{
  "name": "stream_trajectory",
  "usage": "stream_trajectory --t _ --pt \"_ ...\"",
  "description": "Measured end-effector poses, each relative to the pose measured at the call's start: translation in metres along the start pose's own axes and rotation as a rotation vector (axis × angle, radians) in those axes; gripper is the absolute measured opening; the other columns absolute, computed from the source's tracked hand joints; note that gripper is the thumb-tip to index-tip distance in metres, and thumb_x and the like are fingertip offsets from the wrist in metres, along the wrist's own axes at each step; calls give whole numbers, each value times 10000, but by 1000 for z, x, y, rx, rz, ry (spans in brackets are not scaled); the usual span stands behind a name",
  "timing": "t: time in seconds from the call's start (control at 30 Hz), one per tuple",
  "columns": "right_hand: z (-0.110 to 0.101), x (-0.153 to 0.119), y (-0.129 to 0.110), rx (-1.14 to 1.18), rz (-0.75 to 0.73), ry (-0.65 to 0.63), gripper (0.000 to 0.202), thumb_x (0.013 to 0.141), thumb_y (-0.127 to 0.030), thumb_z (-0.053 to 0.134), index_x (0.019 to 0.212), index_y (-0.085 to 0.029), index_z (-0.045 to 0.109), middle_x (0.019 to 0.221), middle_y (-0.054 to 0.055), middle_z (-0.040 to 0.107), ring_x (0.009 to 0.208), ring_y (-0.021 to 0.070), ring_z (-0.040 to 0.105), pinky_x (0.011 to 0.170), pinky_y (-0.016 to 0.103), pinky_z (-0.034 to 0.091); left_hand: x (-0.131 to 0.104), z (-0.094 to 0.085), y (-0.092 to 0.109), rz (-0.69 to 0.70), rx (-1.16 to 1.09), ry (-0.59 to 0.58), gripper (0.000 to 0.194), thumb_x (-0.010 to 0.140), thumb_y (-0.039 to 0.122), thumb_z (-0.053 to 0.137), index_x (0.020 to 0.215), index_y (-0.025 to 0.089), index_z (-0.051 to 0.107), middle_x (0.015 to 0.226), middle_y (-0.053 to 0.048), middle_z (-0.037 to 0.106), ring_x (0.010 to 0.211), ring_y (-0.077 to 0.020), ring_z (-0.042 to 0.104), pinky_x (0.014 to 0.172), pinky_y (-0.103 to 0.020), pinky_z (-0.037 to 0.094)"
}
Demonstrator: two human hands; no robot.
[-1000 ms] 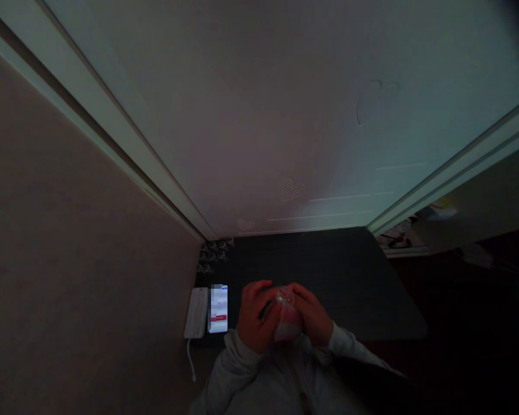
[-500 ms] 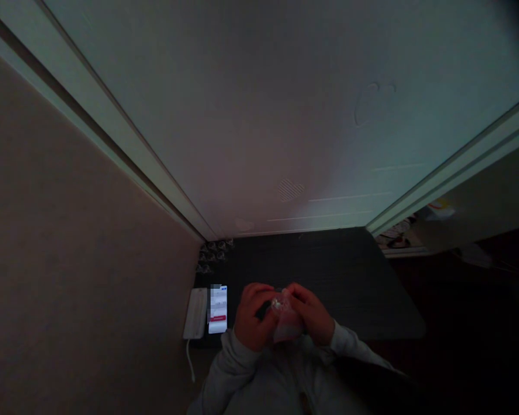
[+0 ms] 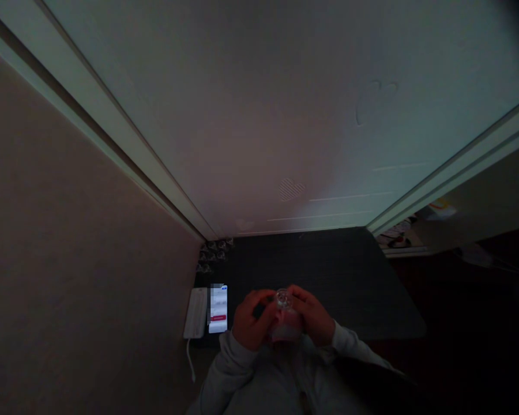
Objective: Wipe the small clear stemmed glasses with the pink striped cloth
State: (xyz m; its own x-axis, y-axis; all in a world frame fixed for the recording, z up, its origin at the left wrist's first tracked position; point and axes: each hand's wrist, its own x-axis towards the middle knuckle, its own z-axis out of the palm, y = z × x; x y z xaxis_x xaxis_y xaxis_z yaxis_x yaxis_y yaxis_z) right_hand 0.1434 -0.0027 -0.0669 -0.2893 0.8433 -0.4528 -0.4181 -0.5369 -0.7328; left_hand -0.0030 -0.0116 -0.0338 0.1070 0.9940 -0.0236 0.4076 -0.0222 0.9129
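In the dim head view, my left hand [image 3: 251,320] and my right hand [image 3: 313,316] meet above the near edge of a dark table [image 3: 311,259]. Between the fingertips of both sits a small clear, shiny round piece [image 3: 284,298]. Directly below it, also between the hands, is a pinkish, soft-looking bag or wrapper [image 3: 286,327]; its exact kind is too dark to make out. The fingers of both hands are curled inward. At the table's far left corner stand several small clear pieces [image 3: 214,252] grouped in rows.
A lit phone [image 3: 218,311] lies left of my hands, beside a white power strip [image 3: 195,314] with a cable hanging off the edge. A pale panel with embossed hearts [image 3: 292,189] rises behind the table. A wall [image 3: 90,259] borders the left side.
The clear piece now shows more fully and upright between my fingertips, above the pinkish wrapper. My left fingers have shifted slightly down. The phone and the grouped pieces stay put.
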Motion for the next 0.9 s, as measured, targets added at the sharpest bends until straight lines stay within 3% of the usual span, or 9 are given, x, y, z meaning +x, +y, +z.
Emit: stream_trajectory --t 0.33,0.57,0.73,0.9 --pt "2 1 -2 -71 18 -49 296 597 -416 661 574 -164 508 546 -48 498 515 87 405 509 225 297 5 -1 -7 141 90 -24 119 675 204 563 752 188 653 717 -46 587 712 -173 549 653 -282 439" --pt "3 0 -1 -90 30 -21 344 585 -456 653 548 -164 474 510 -58 448 480 77 360 483 219 278 6 -6 -8 -64 -139 35 121 668 250 608 754 180 658 835 -56 617 793 -184 575 738 -304 449" --pt "1 1 1 -69 31 41 316 597 -442 648 563 -165 498 511 -59 438 475 76 351 484 221 276 10 -13 -18 -332 -502 86 227 640 332 646 782 155 659 805 -71 670 763 -192 599 721 -321 458" --pt "-4 1 4 -75 26 62 291 621 -439 627 576 -171 522 525 -50 444 481 83 356 476 228 274 13 -10 -25 -394 -885 199 328 499 350 746 744 156 646 750 -45 660 711 -163 594 704 -324 452"
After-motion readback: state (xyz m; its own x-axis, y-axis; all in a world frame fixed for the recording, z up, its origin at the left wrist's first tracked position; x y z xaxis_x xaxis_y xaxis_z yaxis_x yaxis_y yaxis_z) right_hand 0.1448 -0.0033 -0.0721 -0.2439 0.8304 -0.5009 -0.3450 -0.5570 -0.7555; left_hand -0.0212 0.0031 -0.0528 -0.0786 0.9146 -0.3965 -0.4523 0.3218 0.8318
